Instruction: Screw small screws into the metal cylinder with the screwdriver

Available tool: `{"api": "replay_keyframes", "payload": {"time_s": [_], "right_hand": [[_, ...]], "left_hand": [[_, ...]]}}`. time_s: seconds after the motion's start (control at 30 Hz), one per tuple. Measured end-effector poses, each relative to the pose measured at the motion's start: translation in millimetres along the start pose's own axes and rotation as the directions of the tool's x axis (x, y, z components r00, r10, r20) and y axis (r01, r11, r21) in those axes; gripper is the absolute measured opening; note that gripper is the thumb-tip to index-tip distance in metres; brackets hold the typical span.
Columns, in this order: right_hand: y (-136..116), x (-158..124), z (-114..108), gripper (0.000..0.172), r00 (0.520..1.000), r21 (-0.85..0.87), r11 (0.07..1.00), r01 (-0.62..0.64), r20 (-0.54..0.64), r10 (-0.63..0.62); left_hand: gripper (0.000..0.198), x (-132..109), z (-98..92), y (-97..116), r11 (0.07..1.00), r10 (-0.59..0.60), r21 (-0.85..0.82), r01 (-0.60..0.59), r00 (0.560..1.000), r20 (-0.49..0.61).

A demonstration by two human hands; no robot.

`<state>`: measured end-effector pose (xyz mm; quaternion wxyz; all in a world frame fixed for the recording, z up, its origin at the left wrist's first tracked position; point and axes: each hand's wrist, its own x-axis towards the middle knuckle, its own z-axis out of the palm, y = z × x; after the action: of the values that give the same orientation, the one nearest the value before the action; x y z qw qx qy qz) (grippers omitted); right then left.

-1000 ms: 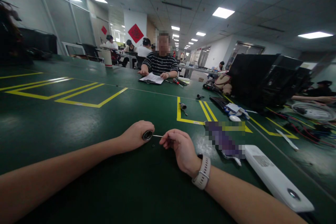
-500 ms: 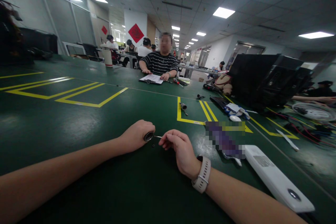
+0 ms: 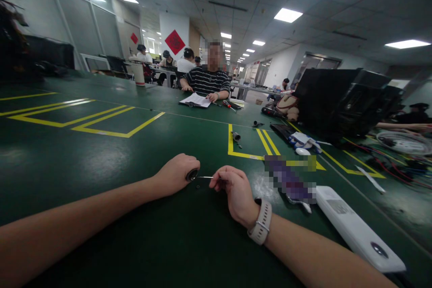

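My left hand (image 3: 176,174) is closed around a round, dark metal part (image 3: 191,175) whose hollow end faces right. A thin metal rod (image 3: 204,177) runs from that opening to my right hand (image 3: 232,191), which pinches its other end between thumb and fingers. Whether the rod has a tip or handle is hidden by my fingers. Just below the hollow part, a tiny dark ring (image 3: 197,186) lies on the green table (image 3: 162,243). A pale watch strap circles my right wrist.
Beyond my right hand, a small metal cylinder (image 3: 236,136) lies inside yellow tape. A white oblong device (image 3: 357,229) and a pixelated purple item (image 3: 290,182) are at right. Across the table sits a person with a clipboard (image 3: 195,100); a red-handled screwdriver (image 3: 229,106) lies nearby.
My right hand has shifted slightly right, away from the left hand, so more of the thin rod shows between them. The left hand stays nearly still, with its part turned slightly.
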<state>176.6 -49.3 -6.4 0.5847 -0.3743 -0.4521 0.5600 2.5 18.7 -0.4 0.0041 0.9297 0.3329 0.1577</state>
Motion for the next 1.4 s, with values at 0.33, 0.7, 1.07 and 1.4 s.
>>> {"api": "replay_keyframes", "payload": {"time_s": [0.33, 0.7, 1.07, 1.4], "right_hand": [[1.9, 1.2, -2.0, 0.018, 0.997, -0.046, 0.997, 0.058, -0.044, -0.060], [1.7, 0.8, -2.5, 0.018, 0.996, -0.067, 0.996, 0.063, -0.053, -0.066], [-9.3, -10.1, 2.8, 0.020, 0.980, -0.319, 0.930, 0.183, 0.141, -0.144], [-7.4, -11.4, 4.8, 0.022, 0.980, -0.381, 0.906, 0.185, 0.140, -0.141]], "left_hand": [[0.012, 0.0, -1.1, 0.2, 1.000, -0.019, -0.011, 0.019, 1.000, 0.008], [0.012, 0.1, -3.3, 2.8, 0.999, -0.038, 0.004, 0.038, 0.999, 0.026], [0.011, -0.2, 0.7, -0.5, 0.999, -0.032, -0.003, 0.032, 0.999, -0.003], [0.006, 0.6, -2.7, 2.0, 0.993, -0.122, -0.005, 0.122, 0.992, -0.039]]}}
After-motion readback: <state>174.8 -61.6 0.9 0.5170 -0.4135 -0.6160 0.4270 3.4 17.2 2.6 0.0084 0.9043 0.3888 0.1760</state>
